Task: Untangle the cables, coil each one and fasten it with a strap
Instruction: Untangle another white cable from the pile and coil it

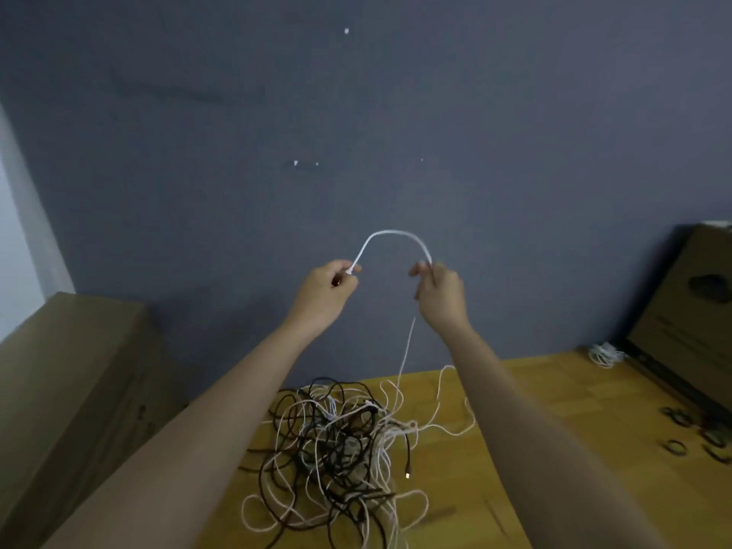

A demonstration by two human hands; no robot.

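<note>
A white cable arches between both raised hands in front of the grey wall. My left hand pinches its end. My right hand grips it further along, and from there the cable hangs down into the tangle. That tangle of black and white cables lies on the wooden table below my forearms. One coiled white cable rests at the table's far right. Several black straps lie scattered near the right edge.
A cardboard box stands to the left of the table. Another brown box leans at the far right behind the straps. The grey wall rises right behind the table.
</note>
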